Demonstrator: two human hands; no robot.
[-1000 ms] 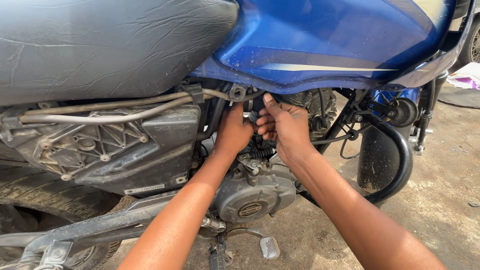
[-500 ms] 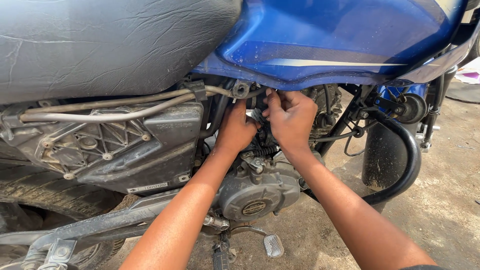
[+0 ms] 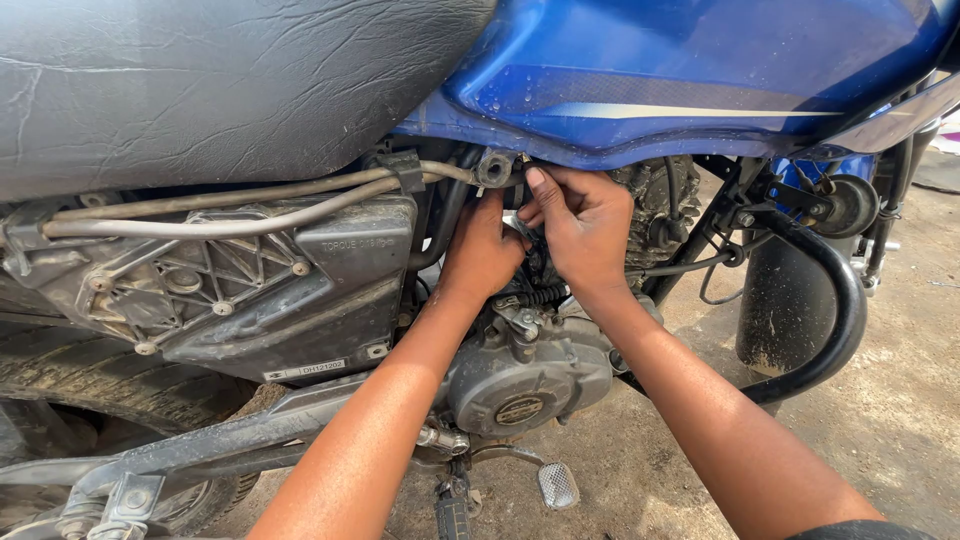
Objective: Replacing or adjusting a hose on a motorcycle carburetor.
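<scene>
- Fingers of both hands bunch together in the gap under the blue fuel tank (image 3: 700, 70), just above the engine; what they grip is hidden, so whether they clamp a part I cannot tell.
- At 9 o'clock of the hands: grey side cover (image 3: 250, 290), dusty, with two pale cables (image 3: 230, 205) running along its top toward the frame bracket (image 3: 495, 168).
- Left hand (image 3: 482, 252) curled, knuckles toward the camera, tucked behind the frame tube, touching the right hand.
- Right hand (image 3: 585, 225) has shifted up and left since a second ago; its thumb now presses up at 12 o'clock, just under the tank's lower edge beside the bracket. Reads as the work tightening onto one small fitting there.
- At 6 o'clock: round engine casing (image 3: 525, 375), with a foot pedal (image 3: 558, 485) below.
- At 3 o'clock: black crash bar (image 3: 835, 320) and front fender (image 3: 785, 310), well apart from the hands.
</scene>
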